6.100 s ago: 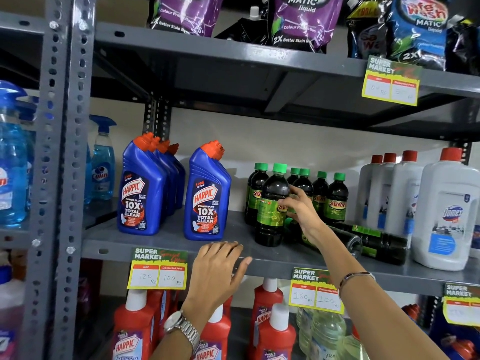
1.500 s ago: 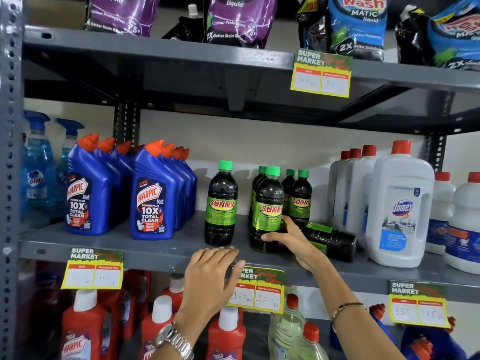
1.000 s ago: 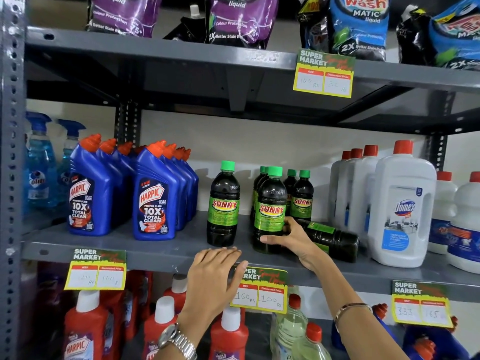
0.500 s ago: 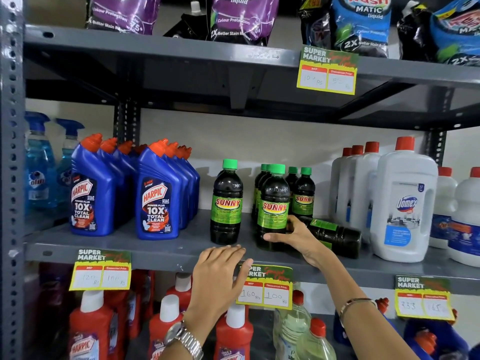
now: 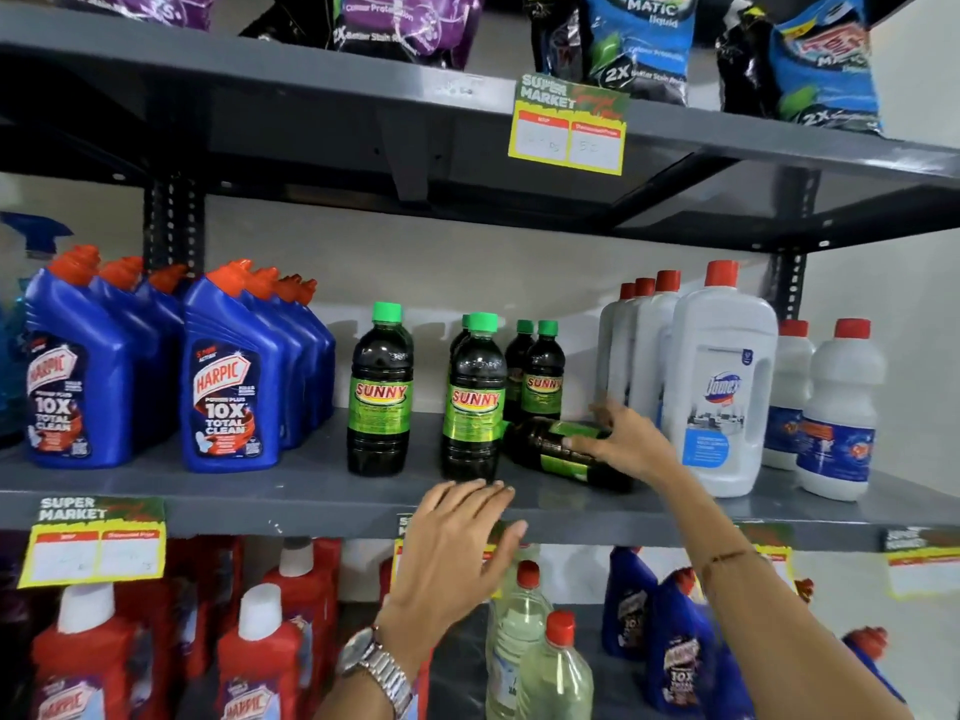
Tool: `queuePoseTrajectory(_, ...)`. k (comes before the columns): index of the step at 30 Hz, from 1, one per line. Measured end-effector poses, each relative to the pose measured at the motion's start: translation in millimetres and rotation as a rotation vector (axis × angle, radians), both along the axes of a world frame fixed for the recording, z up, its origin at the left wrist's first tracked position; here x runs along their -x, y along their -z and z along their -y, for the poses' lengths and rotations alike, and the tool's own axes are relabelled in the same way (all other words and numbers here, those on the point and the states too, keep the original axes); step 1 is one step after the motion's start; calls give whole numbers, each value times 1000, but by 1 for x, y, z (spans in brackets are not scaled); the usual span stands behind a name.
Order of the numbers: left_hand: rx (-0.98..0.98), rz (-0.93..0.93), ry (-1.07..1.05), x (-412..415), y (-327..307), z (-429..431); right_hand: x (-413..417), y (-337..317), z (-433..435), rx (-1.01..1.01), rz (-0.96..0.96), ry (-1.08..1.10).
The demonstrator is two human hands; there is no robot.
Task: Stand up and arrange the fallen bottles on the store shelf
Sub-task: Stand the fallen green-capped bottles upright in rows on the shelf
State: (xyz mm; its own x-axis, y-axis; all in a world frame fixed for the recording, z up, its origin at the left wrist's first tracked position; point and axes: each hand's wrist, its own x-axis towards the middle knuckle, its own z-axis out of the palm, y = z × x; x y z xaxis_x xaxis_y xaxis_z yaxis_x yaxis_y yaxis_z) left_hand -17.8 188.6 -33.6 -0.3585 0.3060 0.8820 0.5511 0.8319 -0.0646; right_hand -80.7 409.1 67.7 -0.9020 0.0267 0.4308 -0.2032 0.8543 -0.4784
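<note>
On the grey middle shelf [image 5: 260,491] stand several dark Sunny bottles with green caps; one [image 5: 380,392] stands alone, another [image 5: 475,400] at the front of a group. A fallen Sunny bottle [image 5: 550,449] lies on its side just right of them, its cap end toward the upright ones. My right hand [image 5: 623,439] wraps over the fallen bottle's body. My left hand [image 5: 457,543] rests flat on the shelf's front edge with fingers spread, holding nothing.
Blue Harpic bottles [image 5: 228,376] fill the left of the shelf, white Domex jugs [image 5: 719,387] the right, close beside my right hand. Detergent pouches [image 5: 639,39] sit on the shelf above. Red bottles [image 5: 260,646] and clear bottles [image 5: 519,631] stand below.
My right hand has slid right, from the base of the front upright bottle onto the fallen bottle. The view has moved closer. My left hand stays on the shelf edge.
</note>
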Motion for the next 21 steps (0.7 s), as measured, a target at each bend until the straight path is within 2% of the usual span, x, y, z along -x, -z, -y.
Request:
queuePoseTrajectory(4, -9, 35, -57, 3, 2, -9, 10, -18, -10, -158, 255, -48)
queuePoseTrajectory(8, -43, 25, -95, 2, 2, -13, 11, -22, -9, -211, 338, -60)
queuePoseTrajectory(11, -57, 14, -104, 1, 2, -15, 7, -15, -10, -76, 250, -69)
queuePoseTrajectory(16, -68, -5, -118, 2, 3, -17, -2, -1, 0, 16, -78, 81)
queuePoseTrajectory(21, -70, -3, -113, 3, 7, -18, -2, 15, 6, 292, -245, 120)
